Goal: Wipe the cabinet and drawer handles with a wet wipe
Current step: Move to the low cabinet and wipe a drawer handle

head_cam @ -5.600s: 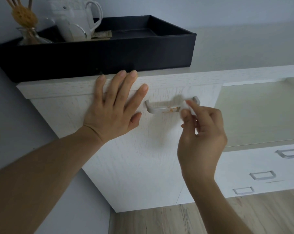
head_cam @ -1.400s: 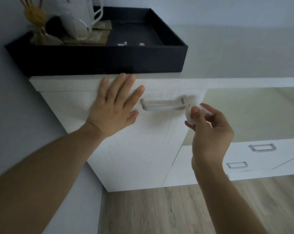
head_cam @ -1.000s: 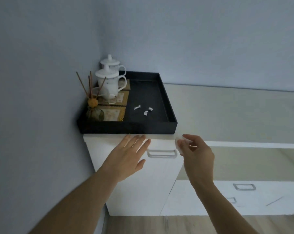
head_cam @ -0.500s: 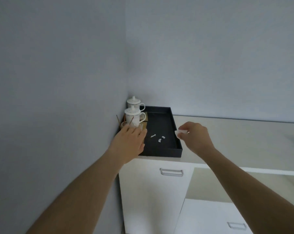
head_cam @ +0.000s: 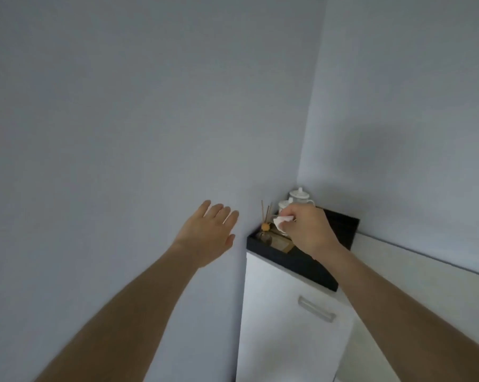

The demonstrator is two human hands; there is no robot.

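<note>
The right hand (head_cam: 305, 230) is curling closed around a small crumpled white wet wipe (head_cam: 282, 223), pinching it between thumb and fingertips so that a wad of it is sticking out to the left of the knuckles. This hand is hovering above the near part of a shallow black rectangular tray (head_cam: 296, 264), and whether it is touching anything inside is hidden by the hand itself. The left hand (head_cam: 208, 235) is reaching forward empty, palm down, fingers spread and slightly apart, in front of the pale grey wall (head_cam: 122, 133) and just left of the tray's corner. The tray is sitting on top of a white wooden cabinet (head_cam: 276, 340) pushed into the corner of the room. Inside the tray, a glass reed diffuser with thin brown sticks and an orange ball (head_cam: 265, 224) is standing at the near left corner, and two white lidded porcelain cups (head_cam: 298, 198) are standing behind the right hand, partly covered by it. Lower down, a silver metal bar handle (head_cam: 316, 309) is showing on the cabinet front, well apart from both hands and from the wipe.
</note>
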